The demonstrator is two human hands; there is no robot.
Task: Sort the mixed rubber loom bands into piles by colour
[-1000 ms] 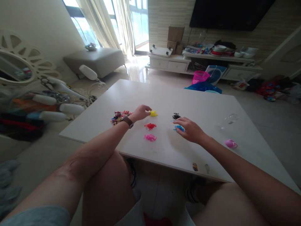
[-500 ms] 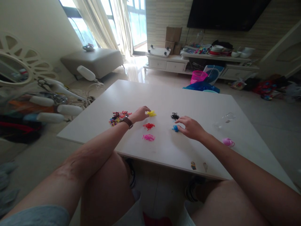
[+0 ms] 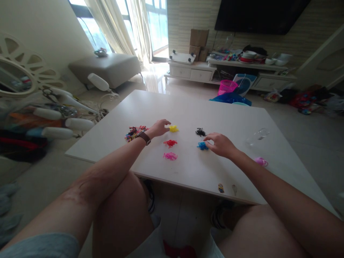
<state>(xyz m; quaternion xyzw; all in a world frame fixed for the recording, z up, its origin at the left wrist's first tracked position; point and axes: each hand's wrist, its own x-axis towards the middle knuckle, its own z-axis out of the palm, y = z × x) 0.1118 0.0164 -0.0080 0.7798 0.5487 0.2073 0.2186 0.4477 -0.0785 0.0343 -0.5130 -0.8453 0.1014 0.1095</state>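
Note:
My left hand (image 3: 160, 128), with a brown-strapped watch on the wrist, is at the left edge of a pile of small yellow rubber bands (image 3: 173, 128). Its thumb and fingers are apart with nothing visible between them. Beside a blue pile of bands (image 3: 202, 146), my right hand (image 3: 219, 144) hovers with curved, parted fingers. A black pile (image 3: 200, 132) lies just beyond it. Red bands (image 3: 170, 143) and pink bands (image 3: 170, 156) sit nearer me, below the yellow ones. Partly behind my left wrist is a mixed multicoloured heap (image 3: 134, 132).
The white table (image 3: 193, 172) also carries a clear plastic container (image 3: 260, 134) and a pink item (image 3: 261, 162) at right. Two small stickers, one a yellow cartoon figure (image 3: 220, 188), lie near the front edge. White lamp shades (image 3: 98, 82) stand off the left side.
My left hand has drawn slightly away from the yellow pile, its fingers spreading. My right hand has shifted a little right, uncovering more of the blue bands.

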